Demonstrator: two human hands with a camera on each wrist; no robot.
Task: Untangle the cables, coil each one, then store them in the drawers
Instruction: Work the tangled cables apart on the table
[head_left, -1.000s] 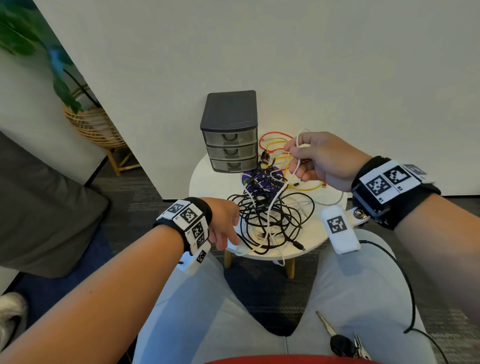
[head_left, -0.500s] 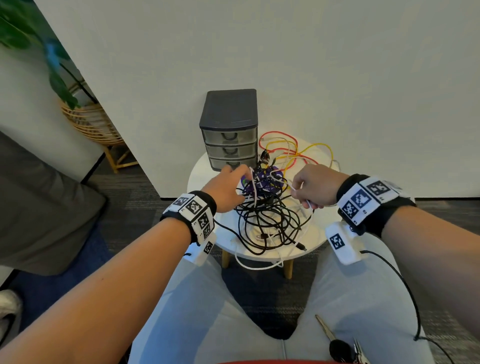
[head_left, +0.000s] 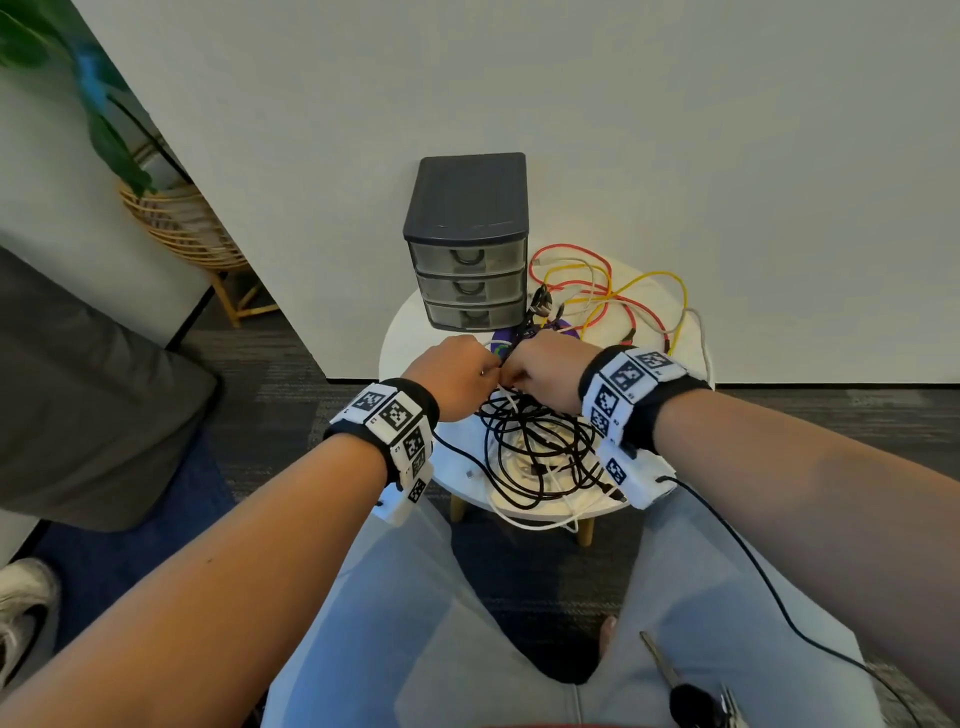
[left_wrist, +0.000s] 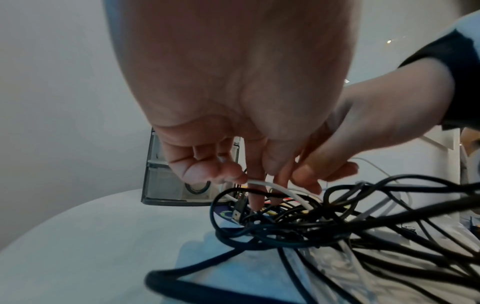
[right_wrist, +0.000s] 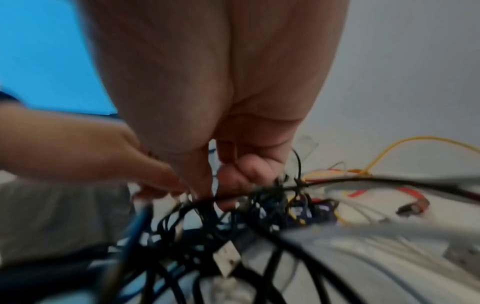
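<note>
Cables (head_left: 540, 452) lie in a tangled heap on the round white worktop (head_left: 410, 332), black loops over white ones, just in front of the drawers (head_left: 470, 283). We count three drawers in that dark unit, all pushed in, and it stands at the back left of the worktop against the wall. Red cable (head_left: 571, 254) and yellow cable (head_left: 657, 278) spread loosely to the right of the drawers, apart from the black heap. A purple item (head_left: 501, 338) shows between the drawers and our hands; we cannot tell what it is.

Our left hand (head_left: 452, 379) and right hand (head_left: 543, 371) meet knuckle to knuckle above the far edge of the heap. In the left wrist view the left hand's grip pinches a white cable (left_wrist: 275, 188) between thumb and fingers (left_wrist: 223, 170), the cable running down into the black loops (left_wrist: 285, 226). In the right wrist view, which is blurred, the right hand's fingers (right_wrist: 249, 168) are curled down into the tangle at a black strand (right_wrist: 337, 181); we cannot tell whether its grip closes on that strand.

Keys (head_left: 691, 701) rest on our lap at the lower right. A wicker basket (head_left: 176, 223) with a plant (head_left: 78, 78) stands at the far left.
</note>
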